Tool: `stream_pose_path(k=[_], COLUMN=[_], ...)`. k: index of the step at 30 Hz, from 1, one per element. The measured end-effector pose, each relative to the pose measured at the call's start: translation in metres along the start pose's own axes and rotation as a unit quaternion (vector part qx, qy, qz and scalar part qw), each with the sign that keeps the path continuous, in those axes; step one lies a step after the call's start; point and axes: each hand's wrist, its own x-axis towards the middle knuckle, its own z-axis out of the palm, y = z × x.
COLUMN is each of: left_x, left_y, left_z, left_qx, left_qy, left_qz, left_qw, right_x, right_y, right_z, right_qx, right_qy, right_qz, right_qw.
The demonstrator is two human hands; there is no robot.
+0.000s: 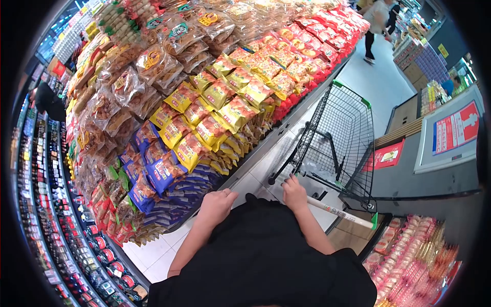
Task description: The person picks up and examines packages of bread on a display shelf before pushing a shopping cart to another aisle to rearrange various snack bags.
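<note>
My left hand (pixel 218 204) is curled into a fist beside the lower edge of the snack display. Nothing sticks out of it, and its palm is hidden. The blue snack packs (pixel 164 171) are the goods closest to that hand. My right hand (pixel 295 193) is over the shopping cart's pale handle (pixel 341 213), with its fingers bent inward and pointing forward. Whether it grips the handle or some small thing cannot be made out. Beyond it stands the black wire shopping cart (pixel 340 120) with green corners, its basket showing no goods.
Yellow snack packs (pixel 212 128) and brown bagged goods (pixel 151 66) pile high in front. Shelves of jars (pixel 41 194) curve along the left. At right are a grey counter (pixel 429 179) and pink packs (pixel 409 261). A person (pixel 377 30) walks the far aisle.
</note>
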Motion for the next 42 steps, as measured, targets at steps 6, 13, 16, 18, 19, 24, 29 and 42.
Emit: stream_pose_path(k=[6,13,16,18,19,24,29,42], left_x=[0.007,-0.023,-0.044,-0.052,-0.055,-0.092,-0.13,-0.128], left_y=[0.019,0.049,0.064,0.072,0.08,0.123,0.18,0.236], left_z=[0.015,0.037,0.042,0.043,0.04,0.055,0.095,0.129], left_qx=[-0.006,-0.02,-0.025,-0.007,0.005,-0.007,-0.047,-0.029], left_qy=[0.006,0.025,0.021,0.024,0.011,0.016,0.057,0.107], left_qz=[-0.092,-0.187,-0.228,-0.274,-0.296,-0.398,-0.478,-0.456], left_qw=[0.996,0.982,0.973,0.961,0.955,0.917,0.875,0.883], right_x=[0.048,0.095,0.104,0.106,0.107,0.112,0.12,0.111], right_y=[0.038,0.086,0.115,0.131,0.137,0.155,0.178,0.199], right_z=[-0.009,-0.02,-0.017,-0.014,-0.014,-0.022,-0.021,-0.031], right_qx=[0.041,0.021,-0.002,-0.005,-0.013,-0.043,-0.007,-0.018], right_qy=[-0.11,-0.134,-0.164,-0.146,-0.133,-0.133,-0.111,-0.123], right_qz=[0.006,-0.023,-0.001,-0.04,-0.034,-0.046,-0.111,-0.088], right_qw=[0.993,0.991,0.986,0.988,0.99,0.989,0.988,0.988])
